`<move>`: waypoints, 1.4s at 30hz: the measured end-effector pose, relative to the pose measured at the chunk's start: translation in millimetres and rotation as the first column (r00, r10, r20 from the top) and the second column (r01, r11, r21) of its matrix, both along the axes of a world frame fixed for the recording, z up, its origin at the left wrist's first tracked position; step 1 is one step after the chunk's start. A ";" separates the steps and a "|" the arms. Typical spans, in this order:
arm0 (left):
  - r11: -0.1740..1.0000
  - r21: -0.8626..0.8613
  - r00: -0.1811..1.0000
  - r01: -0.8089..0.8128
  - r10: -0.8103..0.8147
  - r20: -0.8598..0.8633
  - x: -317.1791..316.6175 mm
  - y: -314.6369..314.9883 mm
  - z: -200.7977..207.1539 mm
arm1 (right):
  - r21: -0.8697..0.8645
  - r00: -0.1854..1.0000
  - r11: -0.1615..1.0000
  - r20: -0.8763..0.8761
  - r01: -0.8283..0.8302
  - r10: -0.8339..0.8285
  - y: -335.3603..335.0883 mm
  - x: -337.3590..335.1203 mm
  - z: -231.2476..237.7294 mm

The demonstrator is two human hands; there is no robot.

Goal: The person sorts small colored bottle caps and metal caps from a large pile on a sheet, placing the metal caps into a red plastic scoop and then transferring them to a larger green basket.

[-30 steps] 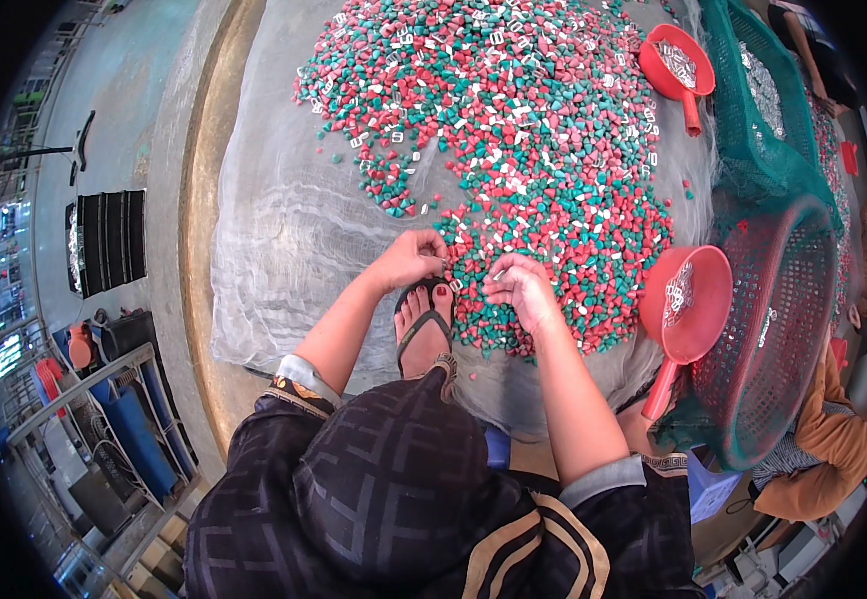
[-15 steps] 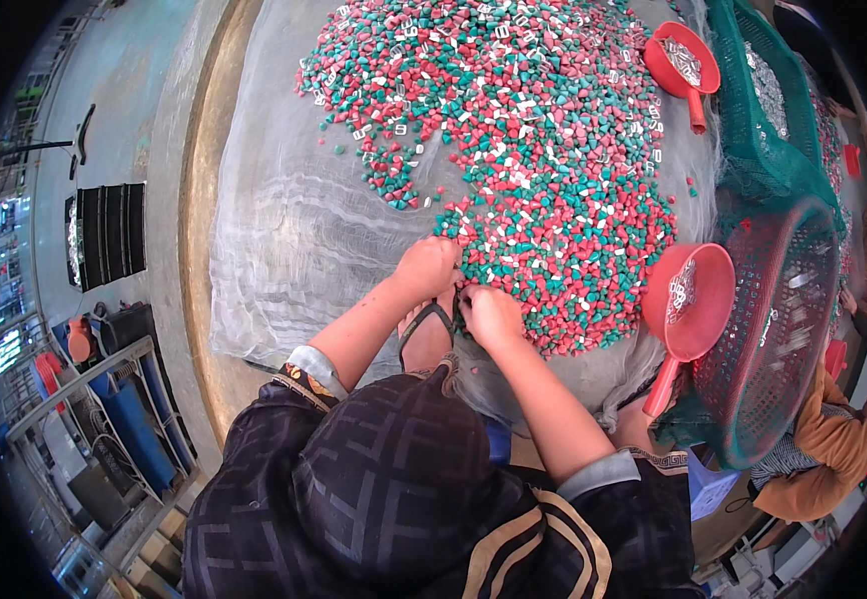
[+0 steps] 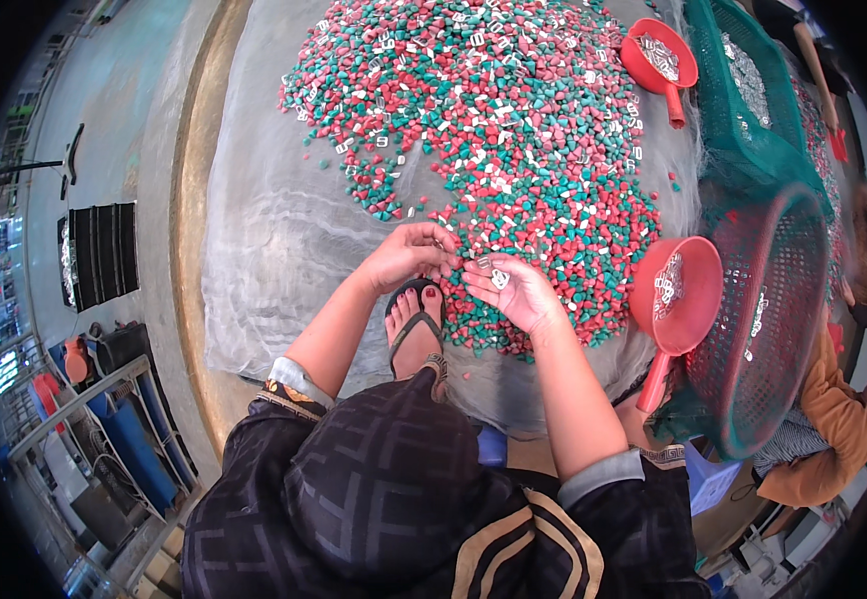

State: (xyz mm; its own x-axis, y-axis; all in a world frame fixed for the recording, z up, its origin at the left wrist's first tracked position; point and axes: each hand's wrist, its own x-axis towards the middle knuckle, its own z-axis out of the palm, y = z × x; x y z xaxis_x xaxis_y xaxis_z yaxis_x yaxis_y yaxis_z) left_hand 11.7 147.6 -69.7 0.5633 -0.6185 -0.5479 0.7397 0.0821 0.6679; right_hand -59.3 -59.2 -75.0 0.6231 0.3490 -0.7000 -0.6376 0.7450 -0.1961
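A wide pile of small red, green and white pebble-like pieces (image 3: 563, 230) is spread out, with silvery-white frame-shaped buckles scattered through it. At its near edge, my right hand (image 3: 528, 299) is turned partly palm up, holding a few small buckles (image 3: 498, 279) against its fingers and palm. Close beside it, my left hand (image 3: 403, 258) has its fingers bent and drawn together, tips near the right hand's fingertips; whatever they pinch is too small to make out. To the right, a red scoop (image 3: 693, 317) contains more buckles (image 3: 669, 284).
A second red scoop (image 3: 686, 62) with buckles lies farther off. Along the right stand a green mesh basket (image 3: 768, 150) and a red perforated basket (image 3: 753, 384). Pale netting (image 3: 284, 240) underlies the pile. My sandalled foot (image 3: 416, 329) rests below my hands. Another person (image 3: 818, 439) sits at right.
Both hands have lifted off the pile's edge. My right hand has turned palm up, showing buckles in it, and my left has moved slightly left. The view has shifted a little.
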 end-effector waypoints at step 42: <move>0.936 -0.339 0.990 -0.098 0.058 -0.127 0.4 -70.9 71.1 | 0.281 0.836 0.882 0.306 0.377 -0.455 -54.6 -10.3 53.4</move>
State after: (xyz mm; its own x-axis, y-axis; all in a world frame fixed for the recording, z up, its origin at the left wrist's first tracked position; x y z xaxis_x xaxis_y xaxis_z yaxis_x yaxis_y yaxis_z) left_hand 12.1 76.7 1.4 0.5642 -0.7367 -0.3728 0.7905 0.3518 0.5013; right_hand -69.6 -113.9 -21.7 0.9314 0.1083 -0.3476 -0.1741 0.9710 -0.1641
